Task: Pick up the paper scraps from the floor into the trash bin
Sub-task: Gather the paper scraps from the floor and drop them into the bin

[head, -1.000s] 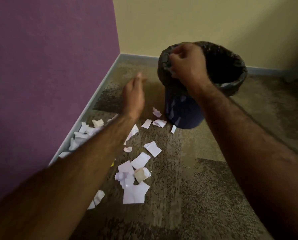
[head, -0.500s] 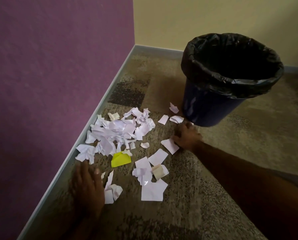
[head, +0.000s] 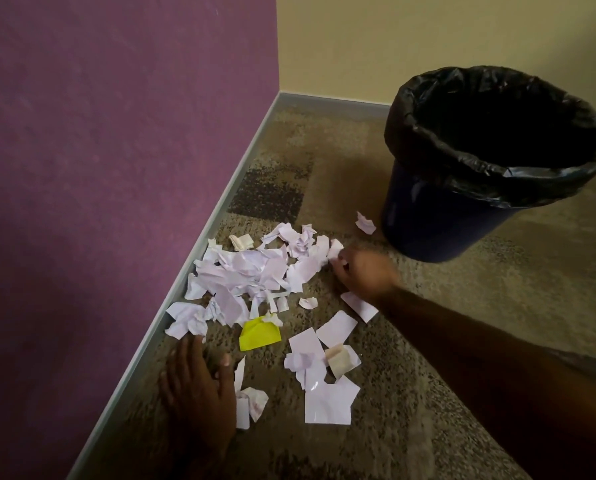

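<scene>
Your left hand [head: 199,386] lies flat, fingers straight, on nubby carpet [head: 462,306] beside crumpled paper scraps [head: 248,271]. Your blurred right hand [head: 362,271] meets the pile's edge, grip unclear, near the round trash bin [head: 428,226].

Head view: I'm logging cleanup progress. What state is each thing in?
Trash bin: upright, bag-lined, inside too dark to see.
Paper scraps: scattered on the carpet.
Yellow scrap: lying among them.
Left hand: flat on carpet, fingers straight.
Right hand: blurred at the pile's edge, grip unclear.
</scene>
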Demonstrator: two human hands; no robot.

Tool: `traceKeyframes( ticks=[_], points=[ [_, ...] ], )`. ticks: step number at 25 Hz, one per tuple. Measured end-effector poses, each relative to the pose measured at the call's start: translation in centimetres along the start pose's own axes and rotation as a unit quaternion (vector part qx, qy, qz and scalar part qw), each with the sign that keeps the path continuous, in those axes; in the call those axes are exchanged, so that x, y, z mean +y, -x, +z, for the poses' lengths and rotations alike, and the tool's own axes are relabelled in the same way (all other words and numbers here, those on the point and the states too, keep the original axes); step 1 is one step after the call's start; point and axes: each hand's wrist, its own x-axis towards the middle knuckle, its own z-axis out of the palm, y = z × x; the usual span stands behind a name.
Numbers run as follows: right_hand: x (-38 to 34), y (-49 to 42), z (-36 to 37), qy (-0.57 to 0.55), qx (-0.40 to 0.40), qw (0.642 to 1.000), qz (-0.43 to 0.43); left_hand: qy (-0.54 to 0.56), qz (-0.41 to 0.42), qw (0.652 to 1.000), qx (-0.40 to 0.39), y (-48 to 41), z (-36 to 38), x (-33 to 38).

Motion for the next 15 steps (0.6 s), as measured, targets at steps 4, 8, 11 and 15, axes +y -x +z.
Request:
traceKeyframes(
  ticks=[4,8,11,15],
  points=[
    [1.2,-4.8,-0.5,-0.052,0.005,0.996,0.069,0.0,-0.003,1.0,0.0,0.0,0.2,0.0],
    [2.9,-8.1,2.0,-0.125,-0.084,0.981,0.122,0.008,-0.002,1.0,-0.006,-0.1,0.2,0.0],
    [1.8,-6.7,1.4,-0.176,-0.095,0.974,0.107,0.006,-0.008,1.0,-0.007,-0.1,0.0,0.1],
    [-4.8,-0.6,1.0,-0.219,-0.147,0.964,-0.043,0.007,-0.01,1.0,-0.016,-0.1,-0.4,0.3]
  ],
)
